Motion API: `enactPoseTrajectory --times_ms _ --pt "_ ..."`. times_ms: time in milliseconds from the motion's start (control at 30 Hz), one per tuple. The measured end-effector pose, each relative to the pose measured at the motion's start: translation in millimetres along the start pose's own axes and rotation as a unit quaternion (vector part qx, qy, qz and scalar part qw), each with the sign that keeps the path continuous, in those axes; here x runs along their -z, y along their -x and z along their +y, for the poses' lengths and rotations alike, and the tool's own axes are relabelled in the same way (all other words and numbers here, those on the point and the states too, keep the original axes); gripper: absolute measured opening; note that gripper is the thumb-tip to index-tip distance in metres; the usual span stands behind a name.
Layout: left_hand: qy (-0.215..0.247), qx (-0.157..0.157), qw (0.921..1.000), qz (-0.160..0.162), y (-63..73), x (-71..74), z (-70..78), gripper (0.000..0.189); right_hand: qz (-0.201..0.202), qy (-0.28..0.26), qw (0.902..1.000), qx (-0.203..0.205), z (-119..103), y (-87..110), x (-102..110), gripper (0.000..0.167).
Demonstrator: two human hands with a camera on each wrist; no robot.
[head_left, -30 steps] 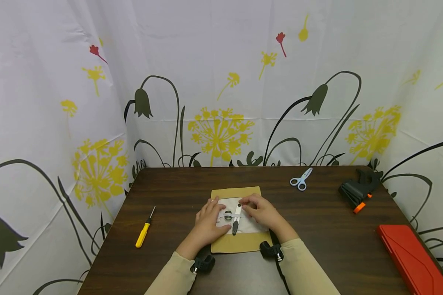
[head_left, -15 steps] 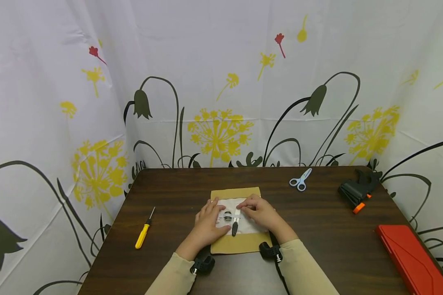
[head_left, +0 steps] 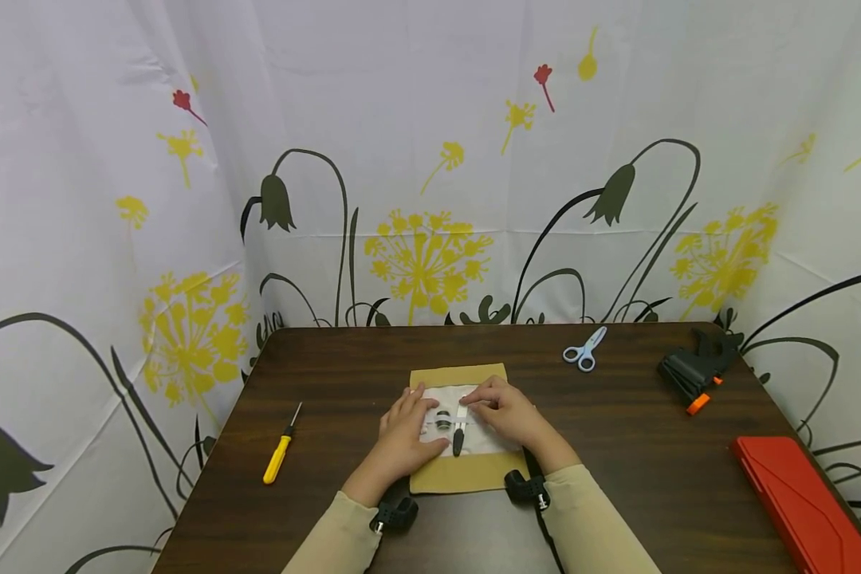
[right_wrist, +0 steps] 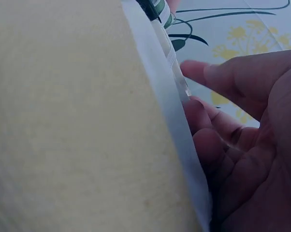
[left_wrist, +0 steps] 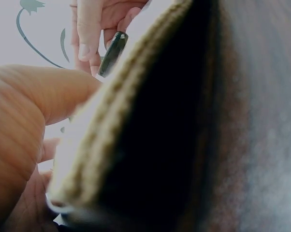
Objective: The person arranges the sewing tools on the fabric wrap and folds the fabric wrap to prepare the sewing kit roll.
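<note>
A tan board (head_left: 466,473) lies in the middle of the table, a white sheet (head_left: 481,438) across its middle. On the sheet, a narrow pale band (head_left: 450,420) crosses a small round silvery-dark item (head_left: 442,426) and a slim white tool with a black end (head_left: 458,441). My left hand (head_left: 403,437) rests over the board's left side, fingers spread; its thumb (left_wrist: 73,92) lies along the near part in the left wrist view. Thumb and forefinger of my right hand (head_left: 505,410) pinch the tool's far end. The right wrist view shows the fingertips (right_wrist: 196,72) beside the sheet's edge.
A yellow-handled screwdriver (head_left: 278,454) lies to the left. Light blue scissors (head_left: 585,349) are at the back right, with a black-and-orange tool (head_left: 697,368) farther right. A red case (head_left: 807,498) sits at the right edge. A flowered curtain (head_left: 430,159) hangs behind the table.
My right fingertips have moved slightly left onto the slim tool's far end, covering the dark dot seen there. The tool's black end has shifted a little. My left hand stays in place.
</note>
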State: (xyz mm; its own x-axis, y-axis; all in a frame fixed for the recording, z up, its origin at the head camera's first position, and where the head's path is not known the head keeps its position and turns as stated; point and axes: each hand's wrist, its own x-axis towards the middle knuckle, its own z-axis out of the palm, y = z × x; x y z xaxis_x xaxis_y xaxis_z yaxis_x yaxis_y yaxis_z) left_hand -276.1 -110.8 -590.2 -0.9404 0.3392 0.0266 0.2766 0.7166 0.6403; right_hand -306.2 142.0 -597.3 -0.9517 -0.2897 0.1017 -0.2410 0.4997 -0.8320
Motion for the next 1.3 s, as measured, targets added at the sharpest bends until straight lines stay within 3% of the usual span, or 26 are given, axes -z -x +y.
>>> enactPoseTrajectory --times_ms 133,267,367,467,533,600,733,867,933,1033,1133,1300 --pt "0.006 -0.008 0.9999 0.007 0.8 -1.1 -1.3 0.064 -0.013 -0.023 0.9996 -0.013 2 -0.5 1 0.019" --pt "0.008 -0.008 0.9998 0.015 1.8 -1.5 -2.4 0.064 -0.028 -0.136 0.9892 -0.045 13 -1.0 6 0.02" --pt "0.014 -0.005 0.9998 0.015 2.6 -2.2 -4.3 0.065 -0.029 -0.257 0.9647 -0.052 24 0.8 15 0.025" --pt "0.02 -0.005 0.9997 0.012 3.0 -2.9 -5.4 0.065 -0.009 -0.349 0.9367 -0.029 35 6.2 31 0.028" --pt "0.021 -0.006 0.9997 0.011 2.9 -2.9 -5.3 0.066 0.029 -0.383 0.9231 -0.013 44 11.7 46 0.026" --pt "0.018 -0.007 0.9998 0.008 2.6 -2.4 -4.5 0.066 0.091 -0.399 0.9125 -0.008 52 17.7 62 0.024" --pt "0.012 0.0 0.9999 0.0 1.7 -1.4 -2.9 0.066 0.241 -0.342 0.9072 -0.043 63 29.3 91 0.028" --pt "0.012 0.003 0.9999 0.0 1.9 -0.9 -2.2 0.066 0.336 -0.194 0.9154 -0.108 71 38.1 113 0.03" --pt "0.014 -0.001 0.9999 0.003 2.3 -0.7 -1.7 0.066 0.345 -0.122 0.9217 -0.13 75 40.9 120 0.029" --pt "0.018 -0.007 0.9998 0.006 2.6 -1.1 -1.7 0.065 0.327 -0.032 0.9341 -0.138 77 43.4 124 0.028" --pt "0.021 -0.008 0.9997 0.006 2.3 -1.2 -1.5 0.065 0.303 0.01 0.9425 -0.14 76 43.2 125 0.03" --pt "0.017 -0.005 0.9998 0.002 1.5 -0.3 -1.0 0.064 0.288 0.063 0.9468 -0.13 75 42.2 124 0.03"
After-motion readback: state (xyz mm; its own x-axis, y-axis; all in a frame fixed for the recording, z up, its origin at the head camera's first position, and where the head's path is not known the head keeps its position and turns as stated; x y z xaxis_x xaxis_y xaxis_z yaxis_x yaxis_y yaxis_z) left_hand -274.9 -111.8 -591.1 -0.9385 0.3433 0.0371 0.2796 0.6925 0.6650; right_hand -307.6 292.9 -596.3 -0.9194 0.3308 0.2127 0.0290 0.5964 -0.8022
